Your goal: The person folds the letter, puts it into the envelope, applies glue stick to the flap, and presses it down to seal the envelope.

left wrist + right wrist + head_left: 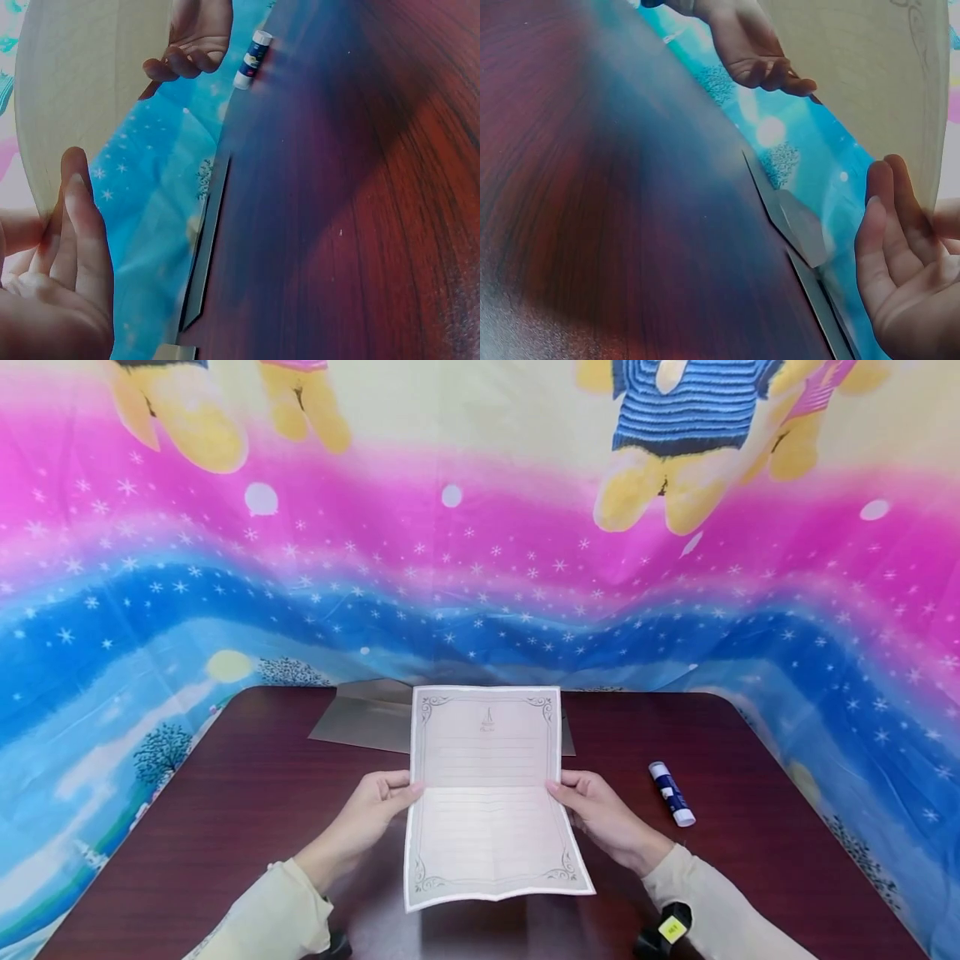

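A sheet of letter paper [491,827] with ruled lines, an ornate corner border and a small sailboat drawing at its top is held up over the table. Its surface shows a crease across the middle. My left hand [367,814] pinches the left edge, thumb in front and fingers behind. On the opposite edge my right hand [607,814] grips it the same way. Both wrist views show the back of the paper [90,82], with fingers spread behind it. Behind the sheet lies a grey-brown envelope [363,718], partly hidden by it.
A glue stick [672,793] with a blue label and white ends lies to the right of my right hand. The dark red-brown wooden table [247,793] ends at a colourful printed cloth [480,552] hanging behind and around it.
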Tool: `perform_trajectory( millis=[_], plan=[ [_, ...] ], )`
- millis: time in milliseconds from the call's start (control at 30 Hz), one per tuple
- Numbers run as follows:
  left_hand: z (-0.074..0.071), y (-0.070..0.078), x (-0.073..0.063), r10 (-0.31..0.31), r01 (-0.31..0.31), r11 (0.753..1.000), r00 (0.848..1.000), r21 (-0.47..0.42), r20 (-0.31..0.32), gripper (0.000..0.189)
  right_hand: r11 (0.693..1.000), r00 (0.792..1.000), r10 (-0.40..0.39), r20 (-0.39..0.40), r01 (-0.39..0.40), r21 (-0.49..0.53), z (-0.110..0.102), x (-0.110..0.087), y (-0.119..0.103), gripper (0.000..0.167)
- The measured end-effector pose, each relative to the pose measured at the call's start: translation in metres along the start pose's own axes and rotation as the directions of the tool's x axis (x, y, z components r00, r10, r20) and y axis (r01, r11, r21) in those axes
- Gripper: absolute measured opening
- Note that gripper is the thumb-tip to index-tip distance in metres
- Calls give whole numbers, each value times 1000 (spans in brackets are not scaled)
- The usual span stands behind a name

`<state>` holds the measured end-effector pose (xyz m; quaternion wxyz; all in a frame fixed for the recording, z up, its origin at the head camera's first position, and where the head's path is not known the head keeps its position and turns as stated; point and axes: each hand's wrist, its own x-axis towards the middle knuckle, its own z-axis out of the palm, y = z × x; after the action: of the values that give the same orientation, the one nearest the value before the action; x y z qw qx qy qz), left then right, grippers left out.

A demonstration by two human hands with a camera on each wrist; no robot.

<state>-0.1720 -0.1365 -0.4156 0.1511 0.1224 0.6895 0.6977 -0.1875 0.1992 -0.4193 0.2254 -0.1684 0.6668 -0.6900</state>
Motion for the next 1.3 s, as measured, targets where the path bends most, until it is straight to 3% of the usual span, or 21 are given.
perform_trajectory(
  millis=[400,600,733,900,1100,1200,1300],
  plan=[
    [-7,-3,0,14,-4,989,998,-145,65,49,986,994,-58,88,43,161,-7,-1,1,34],
    [-9,-3,0,19,7,973,994,-229,108,23,961,981,-121,150,78,265,-8,-1,0,36],
    [-10,-3,0,1,26,968,994,-250,107,28,974,987,-80,139,48,221,-10,-3,-1,36],
    [-10,-3,-2,-22,38,980,997,-198,79,26,990,994,-12,108,-4,144,-10,-8,-5,39],
    [-10,-3,-2,-18,35,983,995,-182,95,28,985,994,39,104,-55,163,-8,-6,-8,53],
    [-11,-3,-3,-1,24,981,993,-193,121,32,992,996,74,41,-78,97,-6,-3,-7,46],
    [-11,-4,-4,-9,26,985,995,-168,102,38,996,996,91,-17,-91,11,-5,-1,-4,33]
  ],
)
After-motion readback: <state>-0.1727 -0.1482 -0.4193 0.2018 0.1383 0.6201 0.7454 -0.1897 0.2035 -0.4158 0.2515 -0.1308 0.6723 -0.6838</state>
